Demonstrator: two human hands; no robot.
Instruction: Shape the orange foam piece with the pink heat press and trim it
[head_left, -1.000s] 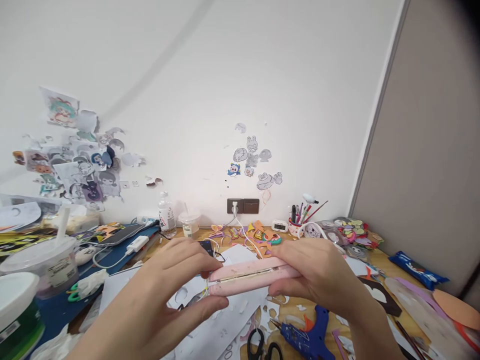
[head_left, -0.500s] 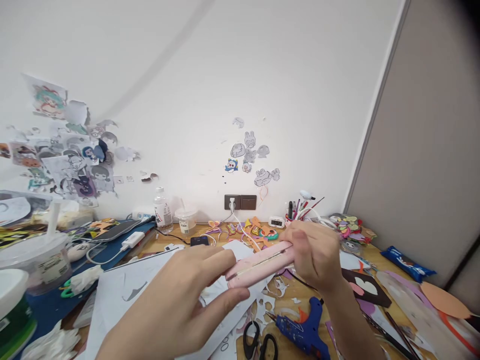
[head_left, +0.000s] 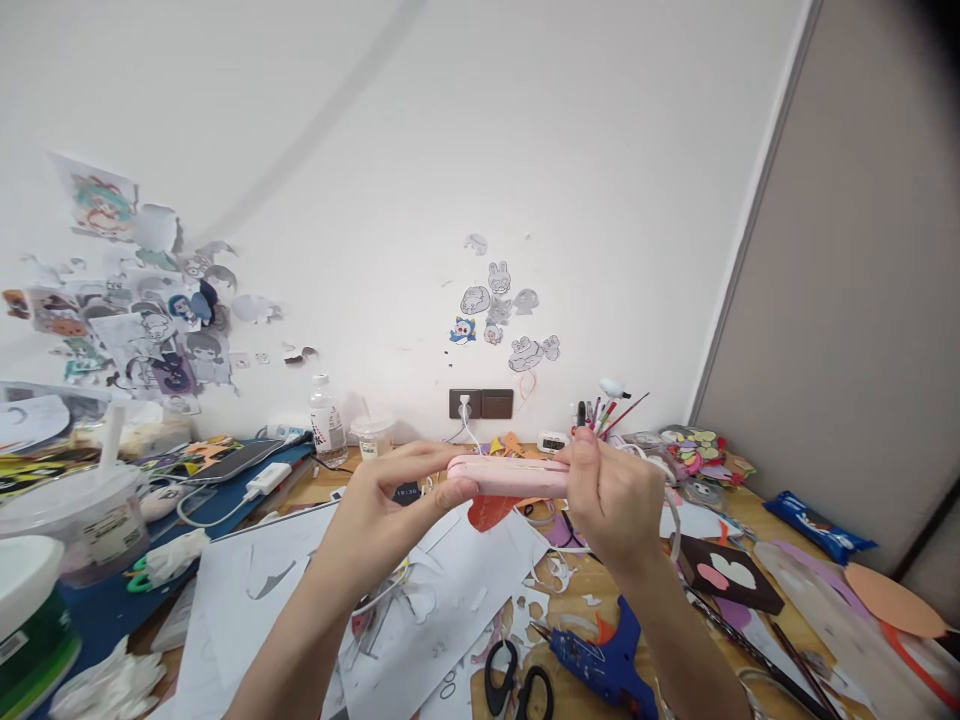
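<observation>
Both my hands hold a long pink foam strip (head_left: 508, 476) level in the air above the desk. My left hand (head_left: 390, 510) pinches its left end with thumb and fingers closed on it. My right hand (head_left: 619, 500) grips the right end, fingers wrapped round. A red-orange piece (head_left: 489, 511) hangs under the strip's middle. White paper sheets with cut-out holes (head_left: 442, 590) lie on the desk below.
A blue glue gun (head_left: 600, 662) and black scissors (head_left: 517, 685) lie at the front. Foam cut-outs (head_left: 705, 450), a pen cup (head_left: 596, 415), a water bottle (head_left: 324, 420), a lidded drink cup (head_left: 90, 520) and a green-labelled tub (head_left: 30, 625) crowd the desk. The wall socket (head_left: 484, 404) feeds a white cable.
Both hands have lifted the pink strip higher and away from me and levelled it. My left hand shifted to pinch its left end. The red-orange piece now shows beneath it.
</observation>
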